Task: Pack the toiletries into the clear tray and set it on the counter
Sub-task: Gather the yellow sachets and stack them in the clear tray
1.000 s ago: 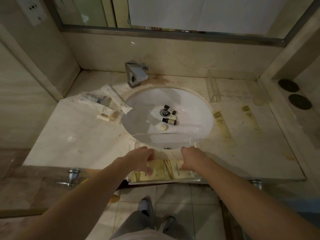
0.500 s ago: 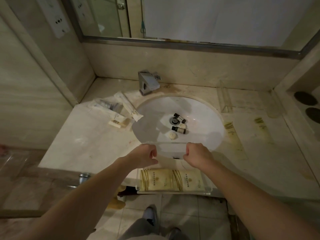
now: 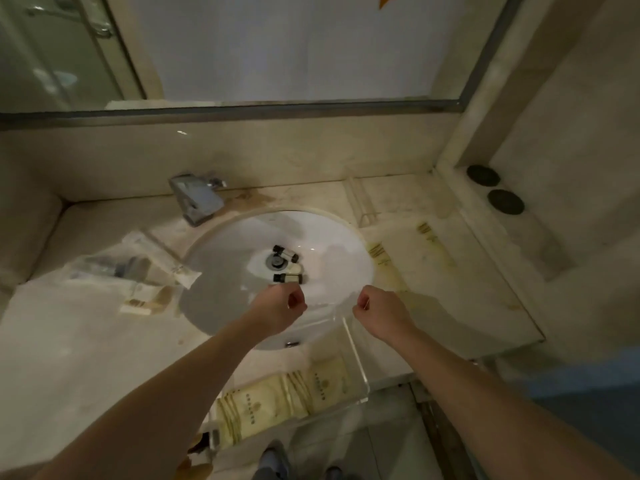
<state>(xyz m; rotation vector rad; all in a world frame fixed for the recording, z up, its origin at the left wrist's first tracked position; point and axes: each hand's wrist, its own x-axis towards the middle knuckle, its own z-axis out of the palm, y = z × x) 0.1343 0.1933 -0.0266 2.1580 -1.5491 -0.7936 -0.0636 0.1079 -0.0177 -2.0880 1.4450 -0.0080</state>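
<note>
My left hand (image 3: 278,311) and my right hand (image 3: 379,315) each grip the far rim of the clear tray (image 3: 356,358), which hangs tilted over the front of the sink. Several cream sachets (image 3: 280,400) lie in its near end. Two small dark-capped bottles (image 3: 285,253) and a pale one lie by the drain in the white sink (image 3: 225,271). Wrapped toiletries (image 3: 138,268) and small cream packets (image 3: 145,301) sit on the counter to the left. Two flat yellow sachets (image 3: 381,254) lie on the counter to the right.
The grey faucet (image 3: 195,199) stands behind the sink. A second clear holder (image 3: 362,202) sits at the back right. Two dark round discs (image 3: 495,188) rest on the raised right ledge. A mirror runs along the back wall. My shoes show on the tiled floor below.
Both hands have lifted from the sachets to the tray's far rim and raised it, so the tray now tilts towards me. The camera has tipped upward and turned.
</note>
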